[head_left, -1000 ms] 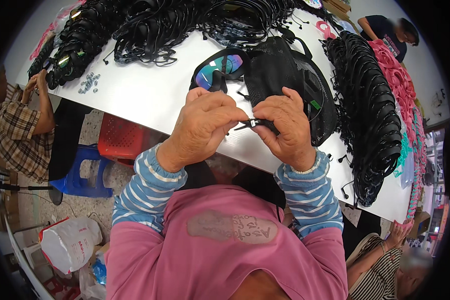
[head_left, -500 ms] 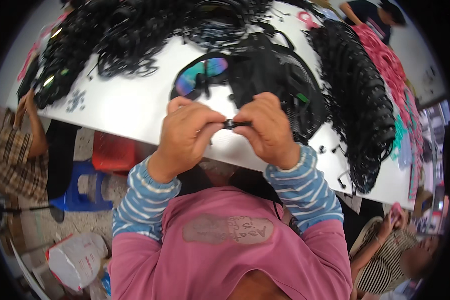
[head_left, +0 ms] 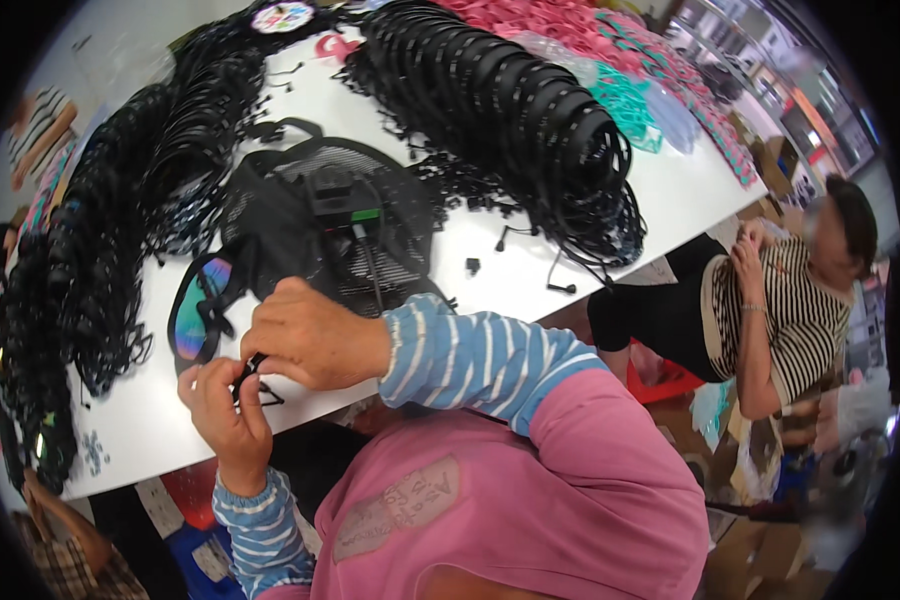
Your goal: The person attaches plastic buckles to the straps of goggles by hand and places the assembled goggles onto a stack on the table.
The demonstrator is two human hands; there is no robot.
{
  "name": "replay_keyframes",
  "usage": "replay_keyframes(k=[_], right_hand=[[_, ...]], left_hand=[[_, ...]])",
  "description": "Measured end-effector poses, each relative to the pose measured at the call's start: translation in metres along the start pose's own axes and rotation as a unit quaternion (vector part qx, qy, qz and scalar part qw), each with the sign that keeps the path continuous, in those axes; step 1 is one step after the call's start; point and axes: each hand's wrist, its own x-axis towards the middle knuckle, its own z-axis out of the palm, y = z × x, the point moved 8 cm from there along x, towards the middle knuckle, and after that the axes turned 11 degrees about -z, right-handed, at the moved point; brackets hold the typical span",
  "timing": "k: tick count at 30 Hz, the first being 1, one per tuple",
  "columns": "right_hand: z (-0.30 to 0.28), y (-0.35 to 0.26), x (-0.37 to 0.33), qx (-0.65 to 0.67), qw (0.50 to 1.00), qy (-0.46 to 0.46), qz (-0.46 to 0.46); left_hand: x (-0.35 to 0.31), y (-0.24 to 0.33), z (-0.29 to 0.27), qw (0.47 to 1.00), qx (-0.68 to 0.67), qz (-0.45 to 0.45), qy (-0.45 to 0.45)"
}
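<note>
Near the front edge of the white table (head_left: pixel 145 450), my left hand (head_left: pixel 228 420) and my right hand (head_left: pixel 315 335) meet, fingertips closed on a small black strap piece (head_left: pixel 251 366). My fingers cover much of it, so its exact shape is hidden. Just beyond my hands lie black goggles (head_left: pixel 192 318) with a rainbow mirrored lens. To their right rests a rounded black mesh item (head_left: pixel 395 195) with black fabric and a small green label. My right forearm, in a blue-and-white striped sleeve, passes in front of the mesh item's near edge.
Long bundles of black straps (head_left: pixel 490 90) lie at the back right, more black straps (head_left: pixel 70 290) at the left. Pink straps (head_left: pixel 530 18) and green straps (head_left: pixel 625 105) lie farther back. Small grey pieces (head_left: pixel 93 452) dot the left corner. A person in stripes (head_left: pixel 805 310) is at right.
My view has swung to the right, bringing the right-hand strap bundle and the seated person further in. My hands appear lower and farther left, still together on the strap piece.
</note>
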Motion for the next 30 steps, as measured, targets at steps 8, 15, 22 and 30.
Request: replay_keyframes(k=[8,15,22,30], right_hand=[[0.009,0.007,0.000,0.056,0.997,-0.025,0.042],[0.006,0.000,0.018,-0.071,0.995,-0.055,-0.041],[-0.013,0.016,0.042,-0.087,0.994,-0.070,0.018],[0.018,0.099,0.057,-0.239,0.891,-0.305,0.238]], left_hand=[[-0.004,-0.012,0.007,0.996,-0.069,-0.056,-0.016],[0.010,-0.013,-0.008,0.999,0.011,0.006,-0.043],[-0.014,-0.043,-0.029,0.993,0.085,-0.053,-0.059],[-0.022,-0.058,-0.025,0.997,0.000,-0.075,-0.020]])
